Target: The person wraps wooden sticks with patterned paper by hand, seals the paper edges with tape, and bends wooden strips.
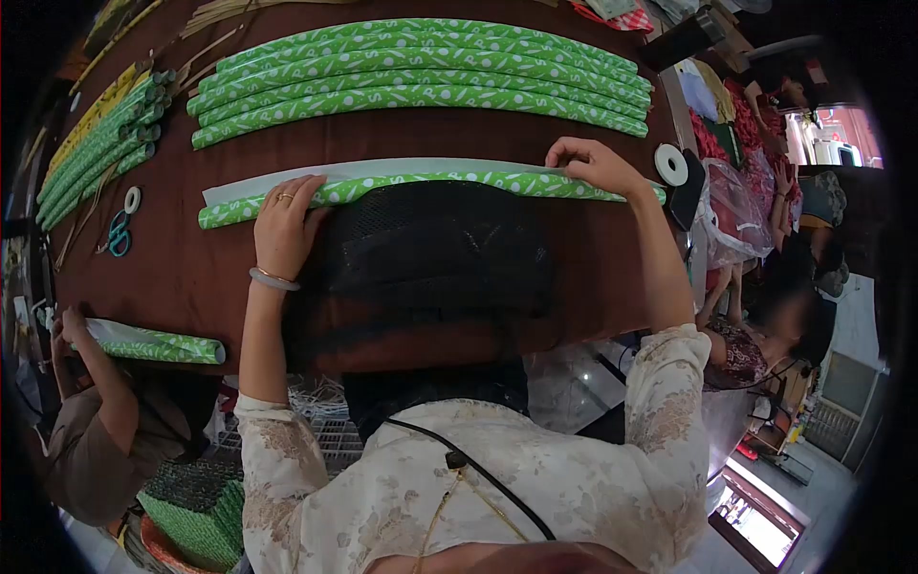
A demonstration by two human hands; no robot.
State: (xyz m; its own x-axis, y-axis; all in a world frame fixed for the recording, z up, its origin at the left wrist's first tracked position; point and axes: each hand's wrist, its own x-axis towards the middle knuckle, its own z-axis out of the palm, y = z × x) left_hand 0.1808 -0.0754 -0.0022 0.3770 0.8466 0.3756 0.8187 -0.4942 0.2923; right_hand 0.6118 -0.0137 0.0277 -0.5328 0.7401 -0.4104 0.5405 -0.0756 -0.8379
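Observation:
A partly rolled sheet of green wrapping paper (430,185) with white print lies across the table before me, its plain white underside showing along the far edge. My left hand (284,212) is closed over its left part, fingers on top and thumb toward the middle. My right hand (601,169) holds the roll near its right end, with the index finger and thumb bent at the white edge. A dark padded thing (430,253) in front of my body hides the near middle of the roll.
Several finished green rolls (421,96) lie at the back, and more are stacked at left (105,158). Blue-handled scissors (119,233) and a tape roll (132,199) lie left; another tape roll (671,165) is at right. A co-worker's hands (73,327) hold a green roll (163,344).

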